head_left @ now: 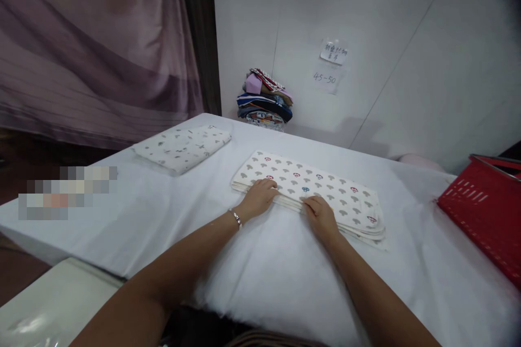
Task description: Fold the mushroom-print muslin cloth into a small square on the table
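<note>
In front of me a folded white cloth [311,181] lies flat in several layers, printed with grey mushroom shapes and a few red and blue ones. My left hand [260,197], with a bracelet at the wrist, has its fingers closed on the cloth's near edge, left of the middle. A little to the right, my right hand [321,217] pinches that same edge with thumb and fingers. Farther left on the table lies a second folded white cloth [185,147] with a sparse dark print, touched by neither hand.
A white-covered table [195,206] carries the cloths. At its right side stands a red plastic basket [484,209]. Stacked folded fabrics [264,98] sit at the back by the wall, below paper notes [325,78]. A pinkish curtain [101,49] hangs at left.
</note>
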`<action>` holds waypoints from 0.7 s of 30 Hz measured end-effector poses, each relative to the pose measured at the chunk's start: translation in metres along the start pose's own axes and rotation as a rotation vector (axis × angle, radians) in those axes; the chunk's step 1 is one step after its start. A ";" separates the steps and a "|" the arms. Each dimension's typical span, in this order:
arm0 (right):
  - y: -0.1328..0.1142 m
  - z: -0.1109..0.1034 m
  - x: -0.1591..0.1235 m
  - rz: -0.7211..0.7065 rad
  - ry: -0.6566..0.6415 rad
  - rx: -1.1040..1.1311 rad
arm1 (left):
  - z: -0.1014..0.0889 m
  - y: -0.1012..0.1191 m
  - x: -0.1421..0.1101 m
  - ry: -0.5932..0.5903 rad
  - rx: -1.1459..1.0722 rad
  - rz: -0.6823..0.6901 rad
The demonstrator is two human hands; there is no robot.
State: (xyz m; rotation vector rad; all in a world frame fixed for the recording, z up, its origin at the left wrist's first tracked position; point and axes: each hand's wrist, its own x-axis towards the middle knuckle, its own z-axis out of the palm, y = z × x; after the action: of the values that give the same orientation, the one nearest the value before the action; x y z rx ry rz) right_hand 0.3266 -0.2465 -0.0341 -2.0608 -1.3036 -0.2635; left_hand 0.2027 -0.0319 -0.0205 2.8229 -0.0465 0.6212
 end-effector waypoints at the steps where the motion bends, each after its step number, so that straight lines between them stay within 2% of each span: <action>1: 0.000 0.001 0.000 -0.004 0.001 -0.009 | -0.001 0.003 0.001 -0.017 0.007 0.006; 6: 0.004 0.005 -0.001 -0.023 0.026 -0.057 | -0.002 0.011 0.011 -0.081 0.110 0.006; 9: 0.005 0.006 -0.002 -0.033 0.036 -0.069 | 0.001 0.013 0.013 -0.085 0.194 0.065; 14: 0.008 0.007 -0.005 -0.053 0.036 -0.087 | 0.005 0.010 0.001 -0.029 0.253 0.176; 21: 0.003 0.011 -0.004 -0.191 -0.002 -0.188 | 0.006 0.008 -0.007 0.019 0.246 0.168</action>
State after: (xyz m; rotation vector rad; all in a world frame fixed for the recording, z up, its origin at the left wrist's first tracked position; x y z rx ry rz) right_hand 0.3249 -0.2433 -0.0452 -2.0901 -1.5299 -0.4855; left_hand 0.1979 -0.0416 -0.0269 3.0728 -0.2201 0.7367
